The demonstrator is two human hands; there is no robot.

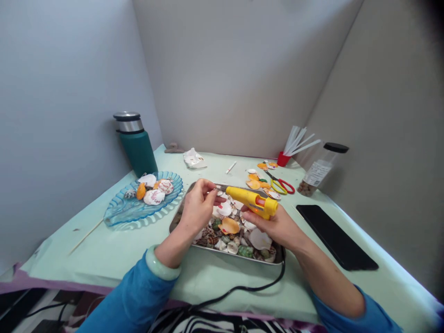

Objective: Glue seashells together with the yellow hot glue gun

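My right hand (268,224) is wrapped round the grip of a yellow glue gun (248,198), its nozzle pointing left. At the nozzle tip, my left hand (199,203) has its fingers pinched together; whatever they hold is too small and hidden to make out. Both hands are above a metal tray (225,254) full of mixed seashells. Among these lie an orange scallop shell (229,226), a white shell (260,239) and a green shell (245,251). A black cord (249,288) runs from the glue gun over the tray's right corner toward me.
A blue glass dish (120,210) with shells and a green bottle (138,148) stand left. Behind the tray are scissors (282,186), orange shell pieces (255,184) and a red cup (283,159) of glue sticks. A clear jar (321,171) and a black phone (336,237) are right.
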